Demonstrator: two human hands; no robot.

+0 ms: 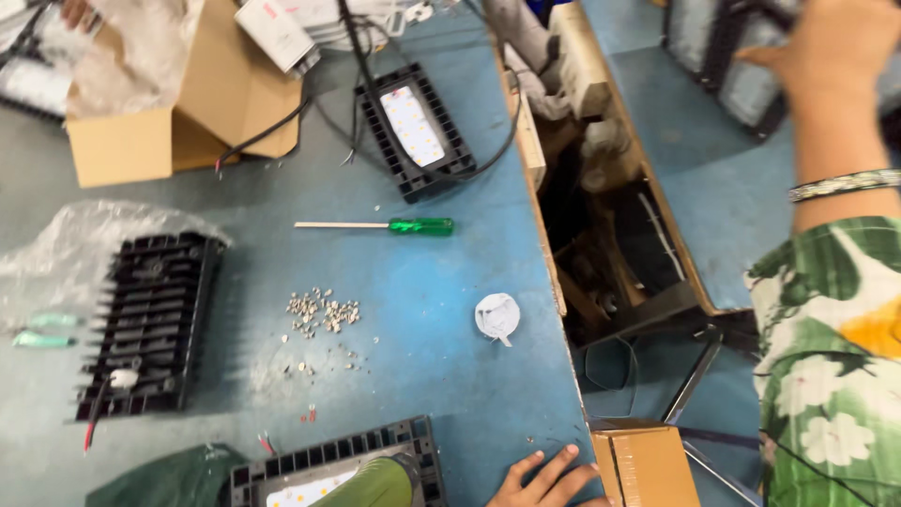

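1. Right hand (546, 481): fingers spread wide and flat on the near edge of the blue worktop (441, 357), holding nothing.
2. Left hand: not visible. Only an olive sleeve (375, 483) lies across the nearest lamp housing (282, 469).
3. That housing sits face up at the near edge, just left of the right hand. Its fastening state cannot be told.
4. The loose screws (322, 312) lie in a heap at mid-worktop, and the green-handled screwdriver (394, 226) lies unheld beyond them.
5. A finned housing (150, 324) lies on its face at left with its wires free. Another lamp (415, 130) lies face up at the rear.
6. Judgement: assembly is part-way, with screwing outstanding.
7. A co-worker's arm (835, 113) reaches away at right.
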